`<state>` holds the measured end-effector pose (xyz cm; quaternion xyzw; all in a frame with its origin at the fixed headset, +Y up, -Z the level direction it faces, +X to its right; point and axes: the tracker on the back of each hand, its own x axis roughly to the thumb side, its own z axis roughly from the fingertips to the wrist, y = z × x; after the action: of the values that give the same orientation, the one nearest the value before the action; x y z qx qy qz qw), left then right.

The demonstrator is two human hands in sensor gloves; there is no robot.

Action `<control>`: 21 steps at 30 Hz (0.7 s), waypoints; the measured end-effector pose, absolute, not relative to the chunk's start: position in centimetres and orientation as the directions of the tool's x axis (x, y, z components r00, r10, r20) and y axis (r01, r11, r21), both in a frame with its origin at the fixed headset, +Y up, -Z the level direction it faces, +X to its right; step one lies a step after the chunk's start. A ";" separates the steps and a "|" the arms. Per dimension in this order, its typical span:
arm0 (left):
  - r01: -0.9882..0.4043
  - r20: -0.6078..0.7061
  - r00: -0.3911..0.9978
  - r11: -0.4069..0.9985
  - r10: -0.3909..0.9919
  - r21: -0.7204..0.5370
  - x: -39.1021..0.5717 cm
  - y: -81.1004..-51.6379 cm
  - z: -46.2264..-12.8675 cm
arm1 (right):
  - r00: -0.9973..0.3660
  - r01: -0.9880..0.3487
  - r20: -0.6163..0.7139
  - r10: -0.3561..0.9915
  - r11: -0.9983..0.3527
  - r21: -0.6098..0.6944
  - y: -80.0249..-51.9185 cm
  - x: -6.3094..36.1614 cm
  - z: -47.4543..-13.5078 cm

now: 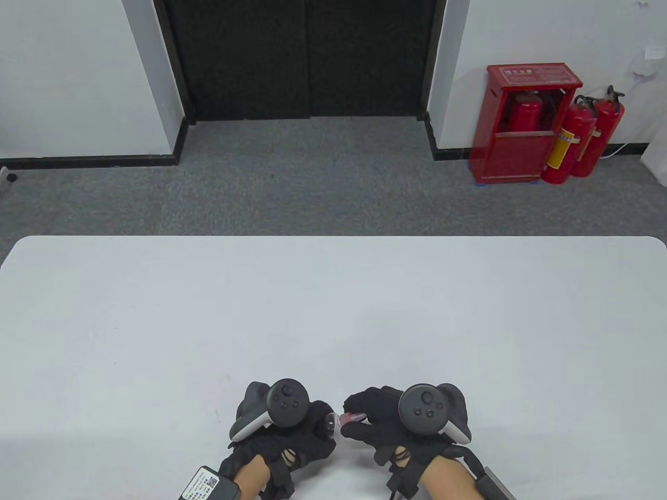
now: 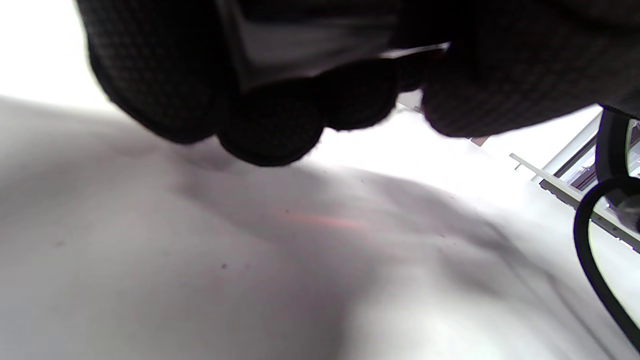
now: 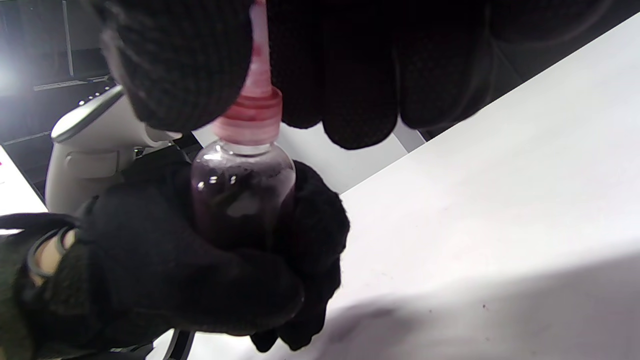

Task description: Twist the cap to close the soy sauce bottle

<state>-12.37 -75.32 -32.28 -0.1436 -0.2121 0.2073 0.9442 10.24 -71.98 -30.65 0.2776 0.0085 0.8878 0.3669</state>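
In the table view, both hands work close together at the near edge of the white table. The left hand in its black sensor glove is curled around the small clear plastic soy sauce bottle, which lies sideways with its neck toward the right. The right hand in the same kind of glove holds the translucent red pointed cap with its fingers closed on it. Far behind, on the grey carpet, stand a red metal fire cabinet and two red fire extinguishers.

In the left wrist view, the left hand's fingertips are bunched together at the top edge, above the table surface. The picture is dark and blurred there, so the pale object between them is probably the bottle, but I cannot be sure.

In the right wrist view, the bottle is seen clearly, with dark liquid inside, and the left hand wraps around its body. The cap sits on the bottle's neck. The right hand's fingers are clamped on the cap's narrow tip from both sides.
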 end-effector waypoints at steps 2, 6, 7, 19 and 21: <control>-0.331 0.339 0.824 0.872 0.453 -0.361 -12.4 -75.3 -32.3 | -0.587 -0.636 0.480 0.652 -0.738 0.225 -72.0 10.3 -30.7; -0.335 0.333 0.824 0.869 0.458 -0.364 -12.4 -75.3 -32.3 | -0.572 -0.629 0.479 0.666 -0.731 0.266 -72.0 10.4 -30.7; -0.334 0.333 0.826 0.870 0.456 -0.363 -12.4 -75.3 -32.3 | -0.562 -0.623 0.478 0.675 -0.725 0.292 -72.1 10.5 -30.8; -0.337 0.330 0.822 0.863 0.465 -0.377 -12.5 -75.3 -32.3 | -0.537 -0.570 0.603 0.591 -0.780 0.257 -71.8 9.6 -30.1; -0.336 0.331 0.821 0.863 0.464 -0.377 -12.4 -75.3 -32.3 | -0.540 -0.567 0.606 0.585 -0.784 0.252 -71.7 9.6 -30.0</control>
<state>-12.44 -75.35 -32.27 -0.1526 -0.2103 0.2124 0.9420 9.58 -71.73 -30.02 0.3501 0.0129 0.8773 0.3281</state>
